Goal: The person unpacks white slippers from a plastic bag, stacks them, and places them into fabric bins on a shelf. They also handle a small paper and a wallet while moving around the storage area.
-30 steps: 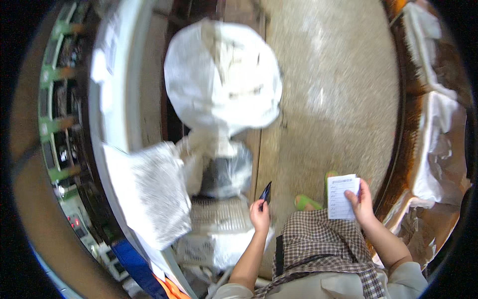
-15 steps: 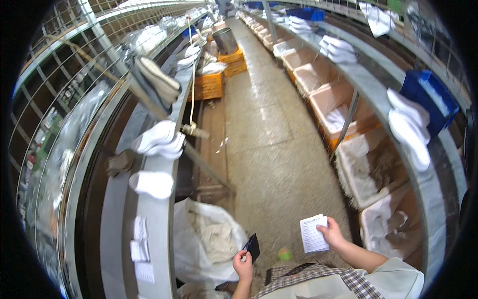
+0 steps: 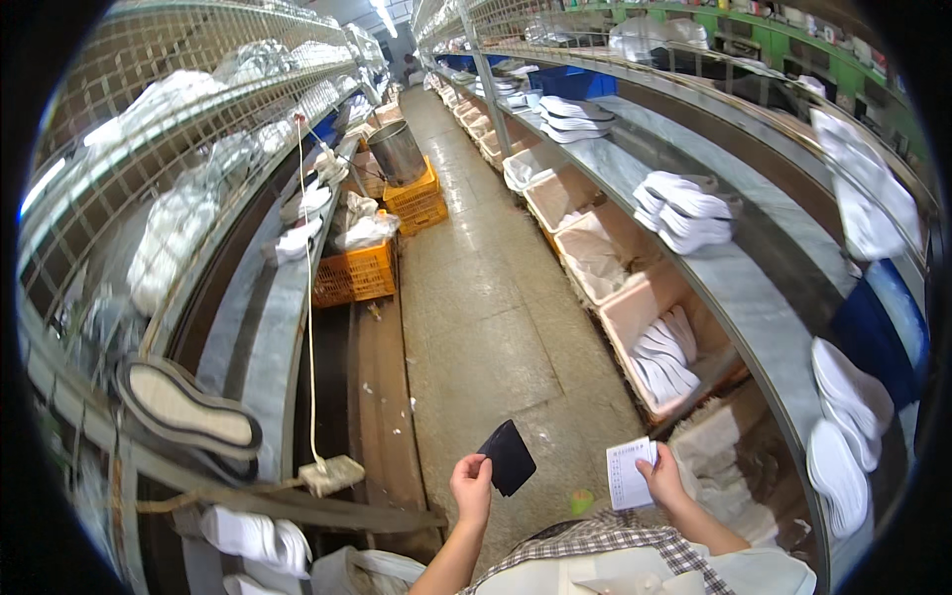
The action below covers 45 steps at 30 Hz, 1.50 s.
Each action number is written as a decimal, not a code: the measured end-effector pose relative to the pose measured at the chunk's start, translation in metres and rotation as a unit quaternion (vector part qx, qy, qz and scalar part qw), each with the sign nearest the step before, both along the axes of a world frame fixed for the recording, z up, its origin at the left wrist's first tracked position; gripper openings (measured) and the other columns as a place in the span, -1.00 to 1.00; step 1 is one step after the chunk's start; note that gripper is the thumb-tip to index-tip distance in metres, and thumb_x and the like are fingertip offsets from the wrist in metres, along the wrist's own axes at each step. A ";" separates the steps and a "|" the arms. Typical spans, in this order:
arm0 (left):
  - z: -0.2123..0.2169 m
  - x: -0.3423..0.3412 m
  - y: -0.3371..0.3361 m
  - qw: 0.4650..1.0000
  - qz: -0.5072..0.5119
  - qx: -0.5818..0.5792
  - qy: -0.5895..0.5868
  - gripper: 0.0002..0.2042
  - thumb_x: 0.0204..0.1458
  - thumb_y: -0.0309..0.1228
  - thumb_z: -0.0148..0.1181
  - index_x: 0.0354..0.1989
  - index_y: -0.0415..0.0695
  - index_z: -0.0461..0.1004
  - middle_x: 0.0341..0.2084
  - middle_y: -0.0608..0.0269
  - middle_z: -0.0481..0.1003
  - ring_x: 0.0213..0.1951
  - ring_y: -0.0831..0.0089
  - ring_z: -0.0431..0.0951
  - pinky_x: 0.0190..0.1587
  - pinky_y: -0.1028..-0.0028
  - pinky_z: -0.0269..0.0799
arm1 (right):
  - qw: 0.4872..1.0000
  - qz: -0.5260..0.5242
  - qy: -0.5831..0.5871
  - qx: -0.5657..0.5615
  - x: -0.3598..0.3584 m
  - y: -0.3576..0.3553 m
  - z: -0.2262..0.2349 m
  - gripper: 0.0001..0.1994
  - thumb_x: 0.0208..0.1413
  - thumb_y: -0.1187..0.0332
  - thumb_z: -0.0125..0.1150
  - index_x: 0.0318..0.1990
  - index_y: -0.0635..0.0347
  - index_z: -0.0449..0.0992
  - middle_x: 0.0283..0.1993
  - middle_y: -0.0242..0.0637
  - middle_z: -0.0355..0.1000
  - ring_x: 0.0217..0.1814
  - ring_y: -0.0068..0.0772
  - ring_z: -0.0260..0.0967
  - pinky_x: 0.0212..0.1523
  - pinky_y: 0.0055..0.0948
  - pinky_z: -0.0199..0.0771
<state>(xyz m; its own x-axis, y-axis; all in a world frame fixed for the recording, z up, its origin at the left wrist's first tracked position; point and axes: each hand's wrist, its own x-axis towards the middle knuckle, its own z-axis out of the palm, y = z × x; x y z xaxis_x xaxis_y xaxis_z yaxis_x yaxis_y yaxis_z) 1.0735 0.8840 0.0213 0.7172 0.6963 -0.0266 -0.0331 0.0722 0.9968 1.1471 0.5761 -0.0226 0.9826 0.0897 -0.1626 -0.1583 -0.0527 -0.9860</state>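
My left hand (image 3: 470,486) grips a flat dark, nearly black folded piece (image 3: 508,457) by its left edge. It looks like a thin cover or wallet; its exact kind cannot be made out. In my right hand (image 3: 666,478) is a small stack of white printed paper slips (image 3: 629,475), pinched at the right side under the thumb. Both hands are held apart over the aisle floor, in front of a checked apron (image 3: 585,531).
Shelves with white insoles (image 3: 684,210) line the right, above bins (image 3: 607,260) and one holding insoles (image 3: 664,352). To the left stand orange crates (image 3: 354,276), a metal bucket (image 3: 396,154), a power strip (image 3: 331,476) on a cord and a shoe sole (image 3: 188,412).
My view has shifted forward along the aisle, so shelves and crates sit nearer. The left hand has raised the dark piece, now seen more broadly. The slips stay in my right hand.
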 end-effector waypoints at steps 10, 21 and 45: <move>-0.017 0.203 0.232 0.968 0.210 0.134 0.024 -0.92 -0.05 -0.61 0.15 -0.40 -0.21 0.40 -0.55 0.43 0.35 -0.50 0.70 0.28 -0.43 0.68 0.22 | 0.981 0.188 -0.046 0.007 0.360 0.247 0.012 -0.56 0.01 0.46 0.21 0.04 0.34 0.21 -0.17 -0.22 0.38 -0.14 -0.43 0.33 -0.09 -0.46 0.36; 0.006 0.672 0.421 0.996 0.043 0.072 -0.009 -0.91 -0.03 -0.56 0.18 -0.34 -0.24 0.44 -0.45 0.36 0.46 -0.39 0.65 0.42 -0.30 0.64 0.36 | 0.980 0.177 -0.035 0.087 0.700 0.439 0.028 -0.62 0.03 0.53 0.17 0.01 0.30 0.25 -0.16 -0.27 0.37 -0.13 -0.47 0.32 -0.06 -0.48 0.34; -0.021 1.463 0.906 0.981 0.174 0.086 0.017 -0.93 -0.01 -0.58 0.16 -0.36 -0.21 0.41 -0.50 0.45 0.38 -0.47 0.72 0.31 -0.39 0.70 0.25 | 0.970 0.235 -0.068 -0.004 1.578 0.954 0.014 -0.48 -0.02 0.43 0.21 0.12 0.31 0.18 -0.08 -0.14 0.37 -0.04 -0.37 0.33 -0.04 -0.40 0.34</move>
<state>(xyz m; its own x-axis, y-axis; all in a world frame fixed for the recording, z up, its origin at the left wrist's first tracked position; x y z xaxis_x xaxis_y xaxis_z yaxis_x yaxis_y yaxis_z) 2.5369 1.7896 0.0004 0.4368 0.8947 0.0936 0.0075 -0.1077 0.9942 2.7247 1.5302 -0.0088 0.8458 0.5322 -0.0370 0.0160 -0.0946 -0.9954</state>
